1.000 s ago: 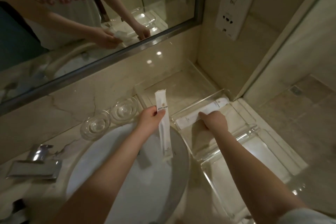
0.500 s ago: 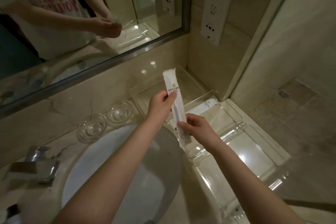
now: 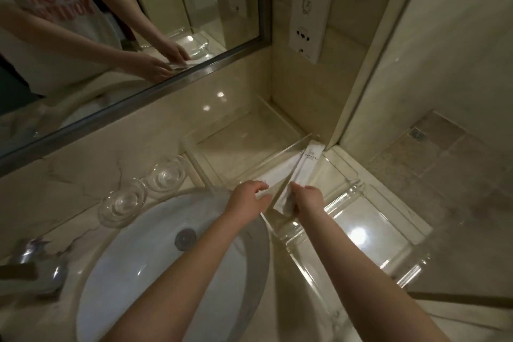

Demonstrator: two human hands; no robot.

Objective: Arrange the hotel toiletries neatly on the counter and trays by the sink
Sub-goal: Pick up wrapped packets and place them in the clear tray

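- The right packet (image 3: 306, 164) and the left packet (image 3: 280, 175) lie side by side in the clear tray (image 3: 333, 175), to the right of the sink (image 3: 138, 272).
- Both long axes run the same way, from near-left to far-right. The printed end of the right packet points away into the far corner, and both plain ends point back at the hands.
- The right hand (image 3: 308, 200) has its fingers curled round the near end of the right packet.
- The left hand (image 3: 247, 197) sits at the near end of the left packet with bent fingers. I cannot tell whether it pinches the packet or only touches it.
- Each hand is at the near end of its own packet, so neither needs to cross over.
- The coming move is probably a short slide along that shared axis to bring the 2 ends level.
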